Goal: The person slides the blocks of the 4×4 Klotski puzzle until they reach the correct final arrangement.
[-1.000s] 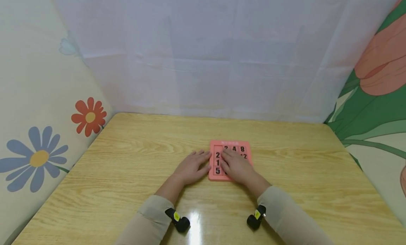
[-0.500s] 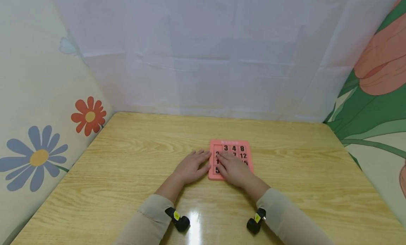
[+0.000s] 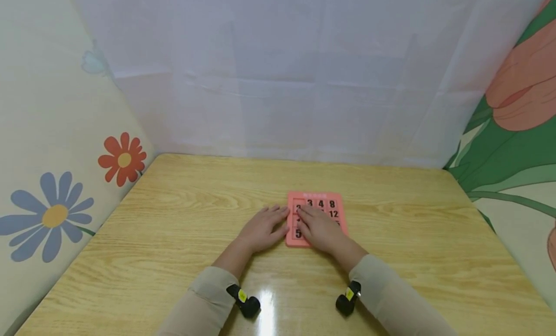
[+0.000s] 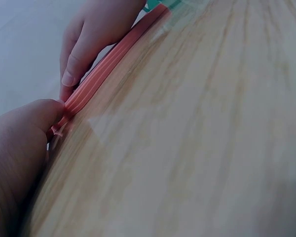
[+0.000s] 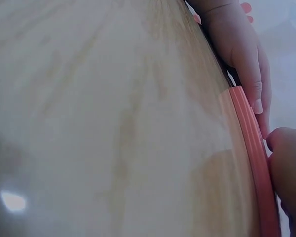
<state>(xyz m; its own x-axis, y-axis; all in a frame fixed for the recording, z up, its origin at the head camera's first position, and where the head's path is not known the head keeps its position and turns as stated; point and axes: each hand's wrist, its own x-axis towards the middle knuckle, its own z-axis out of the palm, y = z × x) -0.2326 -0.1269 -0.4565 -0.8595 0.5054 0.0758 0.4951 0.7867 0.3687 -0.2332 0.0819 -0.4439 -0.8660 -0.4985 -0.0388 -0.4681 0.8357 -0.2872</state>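
A pink number slide puzzle [image 3: 314, 195] with black-numbered tiles lies flat on the wooden table. My left hand [image 3: 262, 230] lies at its left side, fingertips and thumb against the frame, fingers fairly straight. Over the tiles rests my right hand [image 3: 323, 230], its fingertips on the left column, touching the tile marked 2 [image 3: 298, 208]. That hand hides much of the middle and lower tiles. A gap shows at the top left of the grid. Both wrist views show the puzzle's ridged side edge [image 5: 254, 148] low on the table, with the left thumb [image 5: 256, 91] along it.
The wooden table [image 3: 173, 220] extends around the puzzle on all sides. White cloth [image 3: 278, 85] hangs behind it, and flower-patterned cloth [image 3: 26, 133] stands at the left and right. A black wrist camera [image 3: 247, 304] sits on each sleeve.
My right fingertips have moved left onto the left column, then slightly up. The tile marked 2 has slid up partway into the top-left gap. My left hand stays put.
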